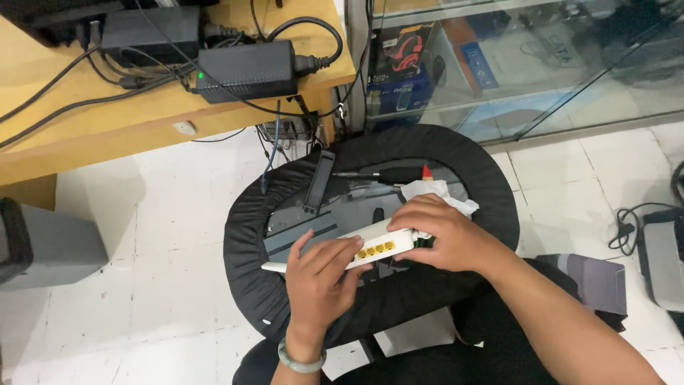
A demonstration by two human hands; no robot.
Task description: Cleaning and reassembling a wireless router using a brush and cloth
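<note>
Head view. One white router [370, 249] with four yellow ports, on a round black cushion [491, 192]. Left hand [320, 274] lies with fingers curled over its near end; right hand [442, 232] grips the far end. One white tissue [434, 192], partly behind the right hand. One black strip [319, 182]. Two power bricks [246, 71] on the desk [107, 135]. Glass cabinet [556, 78]: boxes, blurred.

Single head camera looks steeply down, close over the lap.

Both hands meet mid-frame: the left hand [322, 274] reaches up toward one o'clock, fingers flat, while the right hand [443, 234] curls closed, forearm trailing toward five o'clock.
</note>
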